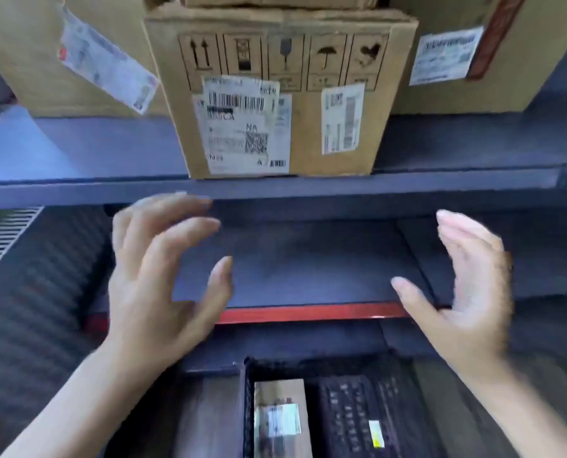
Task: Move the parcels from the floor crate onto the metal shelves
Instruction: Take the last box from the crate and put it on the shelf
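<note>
while both hands hang spread and holding nothing, the work sits between two levels of the metal shelf (275, 188). the left hand (158, 276) has its fingers fanned and loosely bent just below that shelf's front edge; the right hand (467, 285) is held flat and upright, palm turned inward, also below the edge. on top of the shelf stands a cardboard box (282, 94) with handling symbols and shipping labels, its face flush with the edge, and a larger labelled carton on each side of it. far below the shelf, the black floor crate (348, 411) holds a slim cardboard parcel (279, 418) with a label, standing against the crate's left wall. that parcel looks light and stiff, with smooth card that could slide in a loose grip, so i'd pinch it across its narrow sides near the top, thumb against fingers.
</note>
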Tool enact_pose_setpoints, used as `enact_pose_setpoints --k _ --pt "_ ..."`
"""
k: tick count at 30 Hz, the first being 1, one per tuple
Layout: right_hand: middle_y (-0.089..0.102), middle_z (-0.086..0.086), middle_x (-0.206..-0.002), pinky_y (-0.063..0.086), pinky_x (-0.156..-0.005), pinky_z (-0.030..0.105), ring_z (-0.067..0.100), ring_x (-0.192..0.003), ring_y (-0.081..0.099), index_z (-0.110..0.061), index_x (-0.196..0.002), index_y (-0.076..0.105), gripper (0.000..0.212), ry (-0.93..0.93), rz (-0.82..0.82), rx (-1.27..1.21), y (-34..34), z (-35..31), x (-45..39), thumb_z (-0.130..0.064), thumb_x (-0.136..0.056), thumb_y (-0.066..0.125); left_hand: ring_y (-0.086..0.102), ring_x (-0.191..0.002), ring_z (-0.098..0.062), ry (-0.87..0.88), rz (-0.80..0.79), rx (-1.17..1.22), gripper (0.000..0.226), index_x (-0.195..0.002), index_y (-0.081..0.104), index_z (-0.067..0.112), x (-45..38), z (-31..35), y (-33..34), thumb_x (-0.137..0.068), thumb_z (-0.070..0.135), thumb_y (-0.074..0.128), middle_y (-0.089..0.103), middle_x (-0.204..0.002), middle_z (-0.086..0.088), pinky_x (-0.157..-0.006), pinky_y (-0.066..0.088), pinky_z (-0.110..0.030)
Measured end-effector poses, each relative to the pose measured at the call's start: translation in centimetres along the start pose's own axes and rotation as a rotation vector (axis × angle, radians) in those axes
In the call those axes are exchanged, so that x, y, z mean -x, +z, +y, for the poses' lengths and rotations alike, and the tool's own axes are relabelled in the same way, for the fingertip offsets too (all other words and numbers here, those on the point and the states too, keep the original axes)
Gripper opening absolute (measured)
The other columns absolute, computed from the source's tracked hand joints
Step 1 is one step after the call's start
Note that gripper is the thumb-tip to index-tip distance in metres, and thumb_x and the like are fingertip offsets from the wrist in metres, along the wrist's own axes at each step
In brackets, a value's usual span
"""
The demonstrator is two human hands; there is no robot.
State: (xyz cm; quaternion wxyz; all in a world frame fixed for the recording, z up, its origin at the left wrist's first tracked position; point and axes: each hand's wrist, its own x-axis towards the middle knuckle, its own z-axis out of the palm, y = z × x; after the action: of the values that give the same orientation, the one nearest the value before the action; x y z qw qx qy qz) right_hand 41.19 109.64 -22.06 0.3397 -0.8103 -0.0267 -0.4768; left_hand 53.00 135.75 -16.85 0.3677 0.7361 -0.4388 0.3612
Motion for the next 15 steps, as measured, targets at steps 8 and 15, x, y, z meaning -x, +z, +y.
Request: enact_pose_setpoints --k 8,15 --pt "0.046 -0.007 -0.134 0.042 -0.100 0.045 0.024 -0.124 0.047 -0.038 -0.128 0.043 0.057 0.597 -0.171 -0.050 2.0 0.8 18.9 -0.035 -0.075 0.066 0.051 -0.099 -0.013 -0.640 -0.328 0.211 0.019 -0.102 0.052 0.016 19.2 2.7 4.4 -0.086 0.027 0.051 0.058 -0.101 -0.004 -0.093 0.037 -0.015" --pt "0.054 0.001 -0.126 0.043 -0.101 0.035 0.025 -0.120 0.051 -0.030 -0.117 0.050 0.055 0.921 -0.218 -0.126 4.8 2.1 26.5 -0.003 -0.074 0.072 0.058 -0.087 0.003 -1.112 -0.509 0.277 0.028 -0.088 0.055 0.036 29.1 3.6 7.3 -0.076 0.010 0.055 0.064 -0.092 0.012 -0.077 0.048 -0.021"
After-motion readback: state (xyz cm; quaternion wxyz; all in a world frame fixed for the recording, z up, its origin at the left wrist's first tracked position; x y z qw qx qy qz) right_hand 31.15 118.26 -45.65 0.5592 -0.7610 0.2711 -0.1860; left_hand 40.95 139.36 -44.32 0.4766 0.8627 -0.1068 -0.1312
